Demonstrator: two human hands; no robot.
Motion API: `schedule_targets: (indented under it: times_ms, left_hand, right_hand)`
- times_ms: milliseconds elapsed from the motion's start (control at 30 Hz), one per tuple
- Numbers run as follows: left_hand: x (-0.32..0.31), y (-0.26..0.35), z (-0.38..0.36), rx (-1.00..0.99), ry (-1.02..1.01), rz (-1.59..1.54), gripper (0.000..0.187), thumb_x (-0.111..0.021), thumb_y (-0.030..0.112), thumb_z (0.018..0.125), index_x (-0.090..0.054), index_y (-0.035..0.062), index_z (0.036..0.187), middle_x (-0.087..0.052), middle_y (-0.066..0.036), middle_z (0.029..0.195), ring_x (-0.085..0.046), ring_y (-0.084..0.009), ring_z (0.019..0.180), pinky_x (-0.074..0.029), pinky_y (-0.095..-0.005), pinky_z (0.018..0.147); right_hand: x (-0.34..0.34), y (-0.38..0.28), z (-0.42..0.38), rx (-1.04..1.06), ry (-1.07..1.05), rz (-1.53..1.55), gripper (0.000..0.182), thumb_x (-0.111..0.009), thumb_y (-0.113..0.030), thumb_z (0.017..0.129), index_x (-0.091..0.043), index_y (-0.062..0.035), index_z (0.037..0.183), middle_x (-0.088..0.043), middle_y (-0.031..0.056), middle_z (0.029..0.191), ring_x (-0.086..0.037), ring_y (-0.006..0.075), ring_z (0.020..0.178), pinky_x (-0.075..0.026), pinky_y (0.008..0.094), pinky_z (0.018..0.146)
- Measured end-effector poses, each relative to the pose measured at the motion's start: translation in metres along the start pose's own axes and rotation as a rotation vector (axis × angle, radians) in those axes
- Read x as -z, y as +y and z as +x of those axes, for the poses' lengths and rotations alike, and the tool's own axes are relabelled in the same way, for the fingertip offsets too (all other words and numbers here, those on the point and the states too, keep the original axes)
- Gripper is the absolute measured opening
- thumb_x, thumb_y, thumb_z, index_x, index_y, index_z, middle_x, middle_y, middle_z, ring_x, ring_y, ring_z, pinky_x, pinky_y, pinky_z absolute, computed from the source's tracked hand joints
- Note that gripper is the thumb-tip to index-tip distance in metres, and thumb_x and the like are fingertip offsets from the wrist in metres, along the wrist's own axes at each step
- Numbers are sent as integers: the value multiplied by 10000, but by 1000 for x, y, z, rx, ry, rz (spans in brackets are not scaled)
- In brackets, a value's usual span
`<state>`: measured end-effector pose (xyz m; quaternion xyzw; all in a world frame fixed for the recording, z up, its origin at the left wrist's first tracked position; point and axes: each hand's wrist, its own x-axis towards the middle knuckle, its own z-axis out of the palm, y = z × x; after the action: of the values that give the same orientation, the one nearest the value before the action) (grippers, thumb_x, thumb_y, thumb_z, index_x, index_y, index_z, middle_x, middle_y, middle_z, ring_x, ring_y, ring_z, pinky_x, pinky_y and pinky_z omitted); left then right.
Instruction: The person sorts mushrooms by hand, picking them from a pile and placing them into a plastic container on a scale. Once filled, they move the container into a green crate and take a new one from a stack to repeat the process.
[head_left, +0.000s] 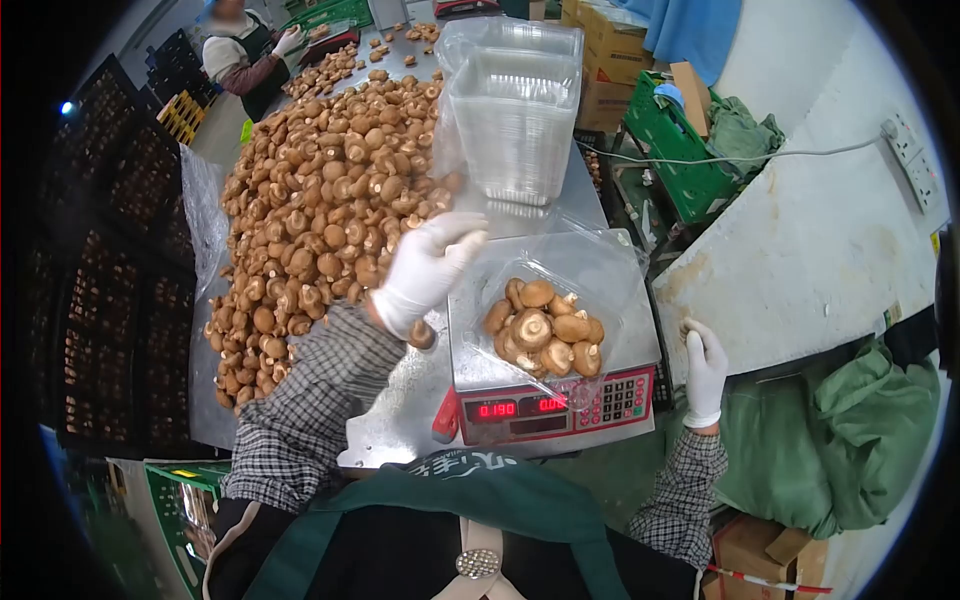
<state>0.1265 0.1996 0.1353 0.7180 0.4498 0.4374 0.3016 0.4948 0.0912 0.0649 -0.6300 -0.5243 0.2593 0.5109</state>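
Note:
My left hand [425, 272], in a white glove, hovers between the mushroom heap and the scale, fingers stretched out and nothing visible in them. A clear plastic tray [610, 330] holding several brown mushrooms [545, 328] rests on the scale [630, 265]. The red display reads 0.190 on its left. Off the scale's right side is my gloved right hand [705, 372], its fingers curled together; a small brownish spot shows at the fingertips, too small to name. One loose mushroom [421, 334] lies under my left wrist.
A large heap of mushrooms [330, 190] covers the table's left side. Stacked clear trays [515, 125] stand behind the scale. A red-handled tool [446, 416] lies by its front left corner. Another person [245, 55] works at the far left. Green crates [665, 150] are at right.

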Motion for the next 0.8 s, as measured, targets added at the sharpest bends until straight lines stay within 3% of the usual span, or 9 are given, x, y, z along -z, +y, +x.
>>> schedule_targets:
  times_ms: [133,400,433,500,633,667,733,767,800]
  left_hand:
    - [36,-6,-18,226,30,-106,208,-567,116,909,-647,-24,1041,-649,-70,1018,-584,-128,948,-452,-244,856]
    - [23,-35,-73,360,-97,-126,319,-528,249,946,-619,-19,1093,-663,-59,950,-594,-120,834,-482,-255,791]
    - [17,-31,-78,500,-139,-188,344,-505,272,956,-616,-28,1082,-659,-59,935,-589,-115,812,-481,-246,771]
    - [5,-25,-80,443,-225,-252,379,-466,303,971,-597,-25,1106,-649,-53,893,-581,-107,773,-483,-236,734]
    - [-8,-19,-83,645,-313,-504,514,-395,412,977,-499,-46,1186,-617,-55,819,-582,-125,657,-486,-240,627]
    - [-8,-18,-82,683,-301,-556,512,-401,412,975,-501,-46,1179,-616,-55,813,-589,-128,655,-492,-245,621]
    - [-6,-15,-82,762,-279,-655,508,-413,413,971,-505,-46,1167,-614,-56,803,-602,-135,651,-503,-254,610]
    - [-6,-14,-82,779,-284,-678,474,-433,381,967,-506,-44,1163,-615,-58,803,-609,-140,656,-510,-258,612]
    - [-6,-14,-81,789,-286,-705,440,-453,349,963,-508,-41,1159,-616,-60,802,-616,-145,661,-517,-262,613]
  right_hand:
    - [-13,0,30,-96,-125,189,274,-510,-121,936,-575,59,1132,-630,118,1046,-594,172,959,-452,289,864]
    - [-28,-3,65,-542,-458,589,664,-438,-437,949,-279,64,1354,-536,266,1155,-606,270,964,-477,350,872]
    - [-31,-1,70,-585,-512,639,695,-433,-453,948,-240,67,1368,-520,280,1171,-599,283,981,-475,361,879]
    - [-52,-2,81,-539,-369,706,710,-424,-468,948,-224,65,1372,-503,276,1199,-574,293,1022,-465,379,890]
    - [-68,-50,85,-190,-242,992,685,-406,-462,958,-236,55,1373,-534,237,1187,-529,290,1090,-446,397,910]
    - [-66,-69,71,-84,-353,1006,583,-401,-424,969,-384,54,1303,-586,186,1120,-556,274,1040,-447,394,901]
    - [-55,-102,39,247,-676,384,442,-493,-348,931,-539,14,1181,-621,157,1045,-584,272,980,-449,387,882]
    - [-60,-107,25,544,-691,137,341,-612,-261,827,-611,-30,1078,-623,142,1012,-600,289,927,-451,386,871]
    - [-58,-122,14,583,-871,-129,388,-674,-196,733,-598,-55,1087,-620,122,1007,-586,299,954,-427,420,906]
